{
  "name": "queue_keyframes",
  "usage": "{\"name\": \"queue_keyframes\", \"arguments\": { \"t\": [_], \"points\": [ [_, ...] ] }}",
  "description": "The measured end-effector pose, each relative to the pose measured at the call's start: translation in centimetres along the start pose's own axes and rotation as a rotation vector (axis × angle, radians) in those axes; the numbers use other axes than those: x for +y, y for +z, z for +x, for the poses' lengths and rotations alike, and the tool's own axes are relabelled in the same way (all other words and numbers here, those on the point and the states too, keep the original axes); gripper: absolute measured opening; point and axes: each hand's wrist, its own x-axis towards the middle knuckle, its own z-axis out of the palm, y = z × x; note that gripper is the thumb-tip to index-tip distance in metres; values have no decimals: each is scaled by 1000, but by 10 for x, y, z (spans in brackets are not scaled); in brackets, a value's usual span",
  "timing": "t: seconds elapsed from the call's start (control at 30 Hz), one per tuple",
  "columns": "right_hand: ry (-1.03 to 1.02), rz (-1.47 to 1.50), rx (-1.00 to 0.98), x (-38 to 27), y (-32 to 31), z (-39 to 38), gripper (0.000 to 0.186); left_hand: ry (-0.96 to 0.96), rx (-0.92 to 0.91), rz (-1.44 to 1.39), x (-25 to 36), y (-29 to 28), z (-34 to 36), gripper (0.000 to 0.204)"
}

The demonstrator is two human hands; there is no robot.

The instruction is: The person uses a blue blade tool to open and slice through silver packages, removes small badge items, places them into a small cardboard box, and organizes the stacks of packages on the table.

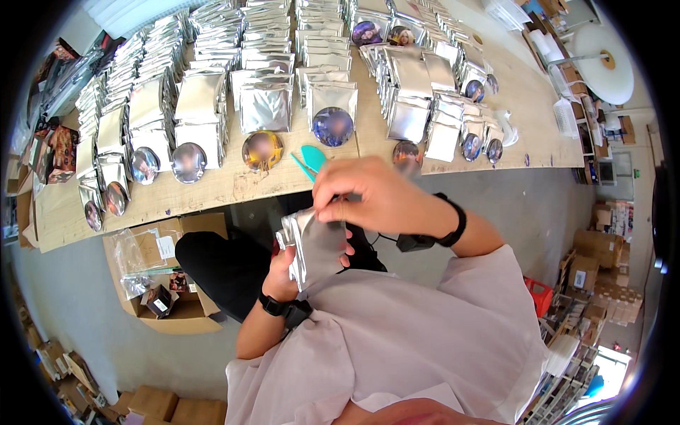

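A small stack of silver foil pouches (312,248) is in my left hand (282,275), over my lap just off the table's front edge. Thumb on one side and fingertips on the other, the left hand is closed round it. My right hand (361,190) pinches the stack's upper edge between thumb and fingers. Just beyond the right hand, a flat teal plastic piece (312,157) lies at the table edge; its kind I cannot make out. Nearest on the table are round picture badges, one blue (332,127) and one yellow (263,151), each in front of a foil pouch row.
Long rows of overlapping silver pouches (266,106) cover much of the wooden table (234,185). More round badges (188,163) lie along its front. Below at the left stands an opened cardboard box (180,324). Shelves and cartons (598,251) line the right side, near a red container (538,296).
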Motion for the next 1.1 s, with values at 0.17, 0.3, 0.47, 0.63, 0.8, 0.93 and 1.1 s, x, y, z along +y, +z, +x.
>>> {"name": "queue_keyframes", "arguments": {
  "t": [0.17, 0.3, 0.47, 0.63, 0.8, 0.93, 1.1],
  "points": [
    [-122, -161, 60, -15, -62, 24, 6, 138, -34, -40, 4, -1, 6, 115],
    [-16, 7, 111, -21, -151, 45, 14, 224, 13, -18, 18, 3, -3, 112],
    [-145, -6, 114, 5, -222, 60, 20, 288, 53, -20, 20, -12, -18, 107],
    [-150, 4, 97, 13, -243, 74, 17, 355, 89, 6, 23, -24, -27, 101],
    [-92, -11, 195, 22, -286, 96, 13, 360, 143, 16, 32, -26, -34, 101],
    [-83, 162, 165, 35, -340, 109, 12, 365, 145, 10, 35, -26, -36, 100],
    [-236, 562, -4, 32, -323, 120, 1, 390, 181, 25, 34, -27, -41, 99]
  ]
}}
